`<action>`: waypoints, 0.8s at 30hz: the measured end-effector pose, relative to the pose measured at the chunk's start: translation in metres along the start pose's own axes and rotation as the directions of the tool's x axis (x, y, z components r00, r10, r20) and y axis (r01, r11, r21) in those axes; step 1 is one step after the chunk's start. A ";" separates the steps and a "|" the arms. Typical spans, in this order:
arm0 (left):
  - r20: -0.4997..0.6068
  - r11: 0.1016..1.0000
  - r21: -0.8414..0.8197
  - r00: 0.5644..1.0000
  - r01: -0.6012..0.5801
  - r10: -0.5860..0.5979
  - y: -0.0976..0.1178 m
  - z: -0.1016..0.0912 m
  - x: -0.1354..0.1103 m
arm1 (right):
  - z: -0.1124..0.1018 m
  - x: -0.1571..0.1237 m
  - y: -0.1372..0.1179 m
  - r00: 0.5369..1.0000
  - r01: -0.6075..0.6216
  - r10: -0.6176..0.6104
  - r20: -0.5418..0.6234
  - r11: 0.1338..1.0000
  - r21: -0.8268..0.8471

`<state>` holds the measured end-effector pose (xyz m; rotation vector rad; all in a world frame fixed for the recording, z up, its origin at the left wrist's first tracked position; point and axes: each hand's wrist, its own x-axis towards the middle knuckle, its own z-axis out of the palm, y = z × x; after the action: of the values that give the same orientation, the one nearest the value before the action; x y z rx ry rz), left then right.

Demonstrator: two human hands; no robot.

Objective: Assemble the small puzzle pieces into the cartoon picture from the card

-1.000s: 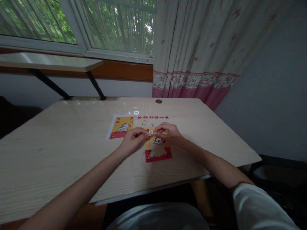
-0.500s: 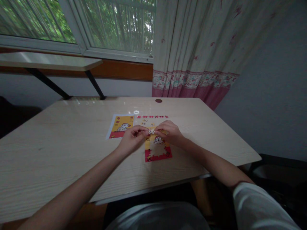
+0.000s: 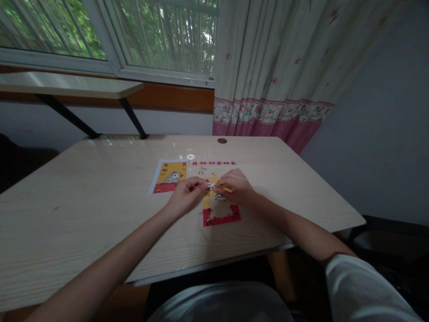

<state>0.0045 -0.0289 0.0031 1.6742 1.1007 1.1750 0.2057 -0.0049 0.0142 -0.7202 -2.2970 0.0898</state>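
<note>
A small white jigsaw puzzle piece (image 3: 211, 186) with dark lines sits between the fingertips of both hands, above the upper part of a partly assembled jigsaw puzzle (image 3: 221, 221). My left hand (image 3: 187, 194) pinches its left side with thumb and forefinger. On the other side, my right hand (image 3: 236, 187) is closed on it too, covering the puzzle's upper right. Red and yellow pieces form the puzzle's border, and bare table shows through its middle. Part of a white cartoon animal is visible just below my fingers.
Left of the puzzle lies a reference picture (image 3: 170, 175) of a white animal on yellow and red. A row of red puzzle pieces (image 3: 212, 163) stretches behind my hands, with a few white and yellow pieces (image 3: 202, 171) nearer. A raised shelf (image 3: 70, 84) stands at the back left.
The white piece between my fingers has tilted and shifted slightly. My right fingertips have come a little lower and cover more of the cartoon animal. My left hand has barely moved.
</note>
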 end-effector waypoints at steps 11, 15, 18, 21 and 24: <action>0.086 0.985 0.144 0.992 -0.099 0.087 -0.002 0.000 -0.004 | -0.003 -0.002 0.008 0.988 0.156 -0.156 0.008 0.988 -0.024; 0.070 0.985 0.140 0.994 -0.098 0.089 -0.003 -0.001 -0.003 | -0.004 -0.001 0.007 0.990 0.142 -0.141 0.026 0.989 -0.032; 0.057 0.988 0.122 0.994 -0.096 0.090 -0.001 -0.001 -0.003 | -0.002 -0.002 0.009 0.990 0.144 -0.144 -0.005 0.989 -0.032; 0.035 0.992 0.089 0.996 -0.086 0.083 0.002 -0.001 -0.003 | -0.001 -0.002 0.011 0.990 0.141 -0.141 -0.003 0.990 -0.025; 0.019 0.996 0.058 0.998 -0.069 0.068 0.003 0.001 -0.003 | -0.001 -0.002 0.011 0.992 0.122 -0.122 0.024 0.992 -0.028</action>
<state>0.0051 -0.0329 0.0050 1.7761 1.0850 1.1796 0.2125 0.0036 0.0107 -0.5943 -2.3626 0.0077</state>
